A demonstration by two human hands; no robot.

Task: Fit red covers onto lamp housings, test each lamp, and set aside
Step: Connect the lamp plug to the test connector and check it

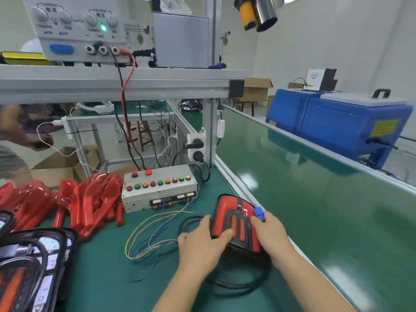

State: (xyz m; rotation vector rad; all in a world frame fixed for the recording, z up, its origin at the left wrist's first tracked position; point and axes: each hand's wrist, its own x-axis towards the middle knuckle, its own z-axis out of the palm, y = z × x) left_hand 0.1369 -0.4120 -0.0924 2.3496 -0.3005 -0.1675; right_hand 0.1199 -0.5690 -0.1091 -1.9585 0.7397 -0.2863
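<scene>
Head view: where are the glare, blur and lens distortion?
Head view: ceiling-light glare streaks the green conveyor belt; the person at the left edge is motion-blurred; wide-angle bending bows the shelf rail; the lamp between both hands is fairly sharp.

Red-and-black lamp [236,224] with blue connector [258,213] on green mat [108,278]; red covers [90,203]; blue machine [337,122].

One covered lamp [236,224], one button box [157,190], two hands [202,242]

Loose wires [155,235] and test box [158,188] crowd the left; conveyor belt [315,199] lies open.
</scene>
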